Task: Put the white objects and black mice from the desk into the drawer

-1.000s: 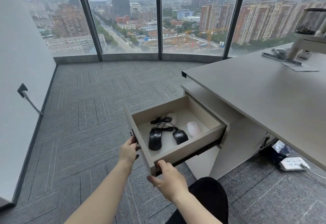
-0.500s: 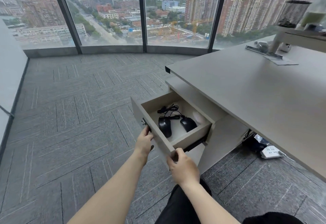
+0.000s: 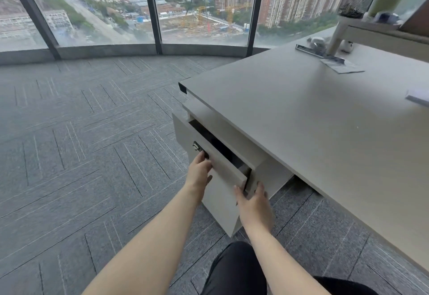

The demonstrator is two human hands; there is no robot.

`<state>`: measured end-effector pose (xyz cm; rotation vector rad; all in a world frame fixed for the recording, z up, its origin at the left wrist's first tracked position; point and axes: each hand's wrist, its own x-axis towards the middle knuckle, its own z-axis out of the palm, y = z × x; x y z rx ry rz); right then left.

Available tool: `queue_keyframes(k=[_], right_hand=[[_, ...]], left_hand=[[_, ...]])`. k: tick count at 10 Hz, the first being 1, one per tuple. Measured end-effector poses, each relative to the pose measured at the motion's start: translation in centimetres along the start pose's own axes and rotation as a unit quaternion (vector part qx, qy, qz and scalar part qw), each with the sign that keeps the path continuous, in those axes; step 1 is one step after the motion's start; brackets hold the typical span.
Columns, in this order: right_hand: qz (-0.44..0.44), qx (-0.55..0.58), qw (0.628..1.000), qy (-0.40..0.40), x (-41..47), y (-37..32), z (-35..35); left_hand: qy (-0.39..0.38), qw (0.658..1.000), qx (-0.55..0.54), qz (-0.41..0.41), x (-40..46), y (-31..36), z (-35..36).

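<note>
Head view shows your left hand (image 3: 199,171) flat and open against the drawer (image 3: 217,163) front beside its lock (image 3: 196,147). Your right hand (image 3: 253,204), fingers spread, grips nothing and touches the drawer's near corner. Only a dark slit remains under the desk (image 3: 301,118); the mice and white objects inside are hidden.

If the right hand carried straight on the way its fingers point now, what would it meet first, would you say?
Most likely the near end of the drawer front: the right hand has its fingers at that corner already, though depth is hard to judge.
</note>
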<state>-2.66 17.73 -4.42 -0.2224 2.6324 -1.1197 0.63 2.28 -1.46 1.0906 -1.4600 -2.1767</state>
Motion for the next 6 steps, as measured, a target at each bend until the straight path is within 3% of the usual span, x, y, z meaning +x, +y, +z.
queue_keyframes(k=[5, 6], right_hand=[[-0.017, 0.035, 0.999, -0.035, 4.9, 0.8, -1.7], [0.001, -0.012, 0.998, -0.061, 5.0, 0.8, -2.5]], left_hand=[[-0.023, 0.999, -0.006, 0.026, 3.4, -0.8, 3.5], [-0.023, 0.999, 0.01, 0.021, 2.8, -1.3, 3.1]])
